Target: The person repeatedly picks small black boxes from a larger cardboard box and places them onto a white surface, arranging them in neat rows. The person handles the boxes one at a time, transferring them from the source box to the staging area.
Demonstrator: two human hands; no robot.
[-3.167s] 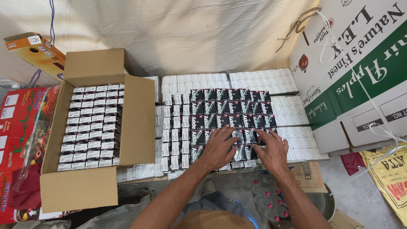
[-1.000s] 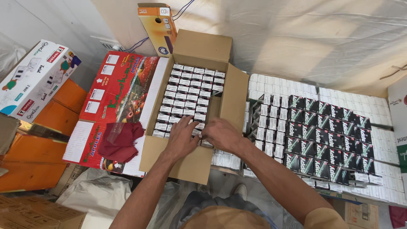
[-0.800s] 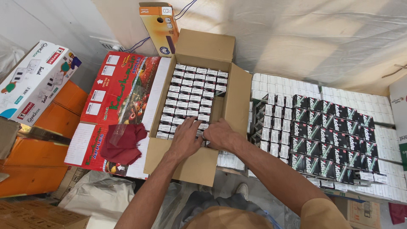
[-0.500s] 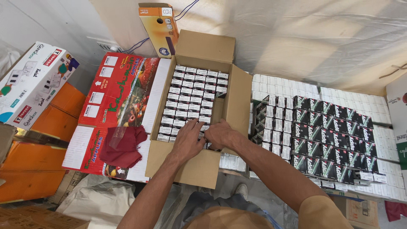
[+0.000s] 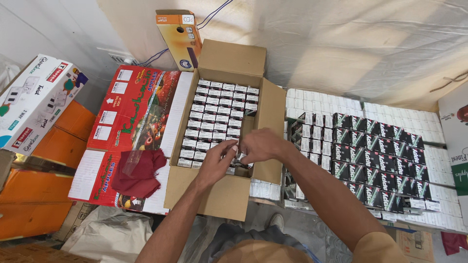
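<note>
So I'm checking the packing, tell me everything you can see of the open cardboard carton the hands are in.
The cardboard carton is plain brown corrugated board, upright, its four flaps folded out. Inside, neat rows of small white-topped boxes nearly fill it; the near right corner looks unfilled. It sits beside a red fruit carton. The left hand and right hand meet over that corner, fingers on small boxes.
</note>
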